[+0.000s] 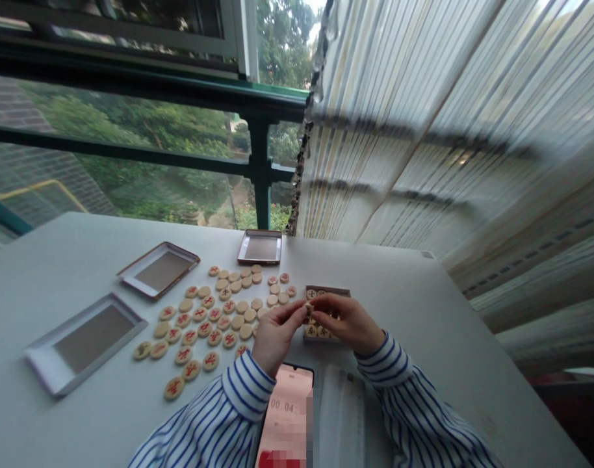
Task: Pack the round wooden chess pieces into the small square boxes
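Piece [309, 311] is pinched narrowly between the fingertips of left hand [276, 336] and right hand [350, 320], at the left side of the box [334, 290] on the desk [414, 299]; light rim pressure should keep it from slipping.

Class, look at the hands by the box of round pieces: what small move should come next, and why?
Probably lower the held piece into the box and let go: the left hand and right hand seem to pinch it together at the box's left side, and similar pieces already lie inside.
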Available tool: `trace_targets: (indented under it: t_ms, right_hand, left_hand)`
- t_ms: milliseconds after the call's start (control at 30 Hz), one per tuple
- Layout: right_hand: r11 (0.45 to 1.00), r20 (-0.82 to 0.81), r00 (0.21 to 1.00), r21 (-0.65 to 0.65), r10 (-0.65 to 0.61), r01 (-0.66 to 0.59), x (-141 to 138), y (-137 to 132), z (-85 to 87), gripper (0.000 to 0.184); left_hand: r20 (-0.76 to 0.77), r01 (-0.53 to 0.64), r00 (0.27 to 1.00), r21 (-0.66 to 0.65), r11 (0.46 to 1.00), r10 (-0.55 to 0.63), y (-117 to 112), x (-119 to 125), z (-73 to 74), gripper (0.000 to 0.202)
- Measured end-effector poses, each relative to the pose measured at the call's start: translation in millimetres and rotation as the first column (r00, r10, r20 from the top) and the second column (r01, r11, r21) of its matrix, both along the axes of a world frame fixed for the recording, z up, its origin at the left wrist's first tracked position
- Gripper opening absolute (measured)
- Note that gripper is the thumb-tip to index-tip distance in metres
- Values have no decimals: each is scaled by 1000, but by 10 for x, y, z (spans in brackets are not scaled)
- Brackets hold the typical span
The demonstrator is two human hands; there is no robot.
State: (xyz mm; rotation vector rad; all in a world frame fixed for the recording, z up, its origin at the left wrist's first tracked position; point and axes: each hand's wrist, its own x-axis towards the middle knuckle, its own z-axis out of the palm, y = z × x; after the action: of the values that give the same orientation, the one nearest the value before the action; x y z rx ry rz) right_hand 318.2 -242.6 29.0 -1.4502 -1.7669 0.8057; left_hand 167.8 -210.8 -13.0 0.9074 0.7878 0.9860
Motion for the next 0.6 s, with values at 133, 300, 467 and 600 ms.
trace_targets:
  t_ms: [133, 300, 467, 600]
  right_hand:
    - [999, -110, 994, -39, -16, 12, 5, 9, -24, 26]
    - [998, -167, 986, -62, -4, -6, 23, 24, -62, 26]
    - [999, -122, 993, -49, -8, 2, 30, 11, -61, 26]
    - [999, -72, 997, -32, 10, -13, 35, -4, -34, 25]
  left_hand:
    - [3, 17, 1000, 31, 999, -18, -2, -17, -26, 28]
    - [22, 49, 999, 33, 998, -49, 2, -22, -17, 29]
    - [10, 55, 998, 37, 998, -55, -13, -29, 24, 26]
    - [-16, 55, 998, 15, 998, -54, -23, -42, 18, 24]
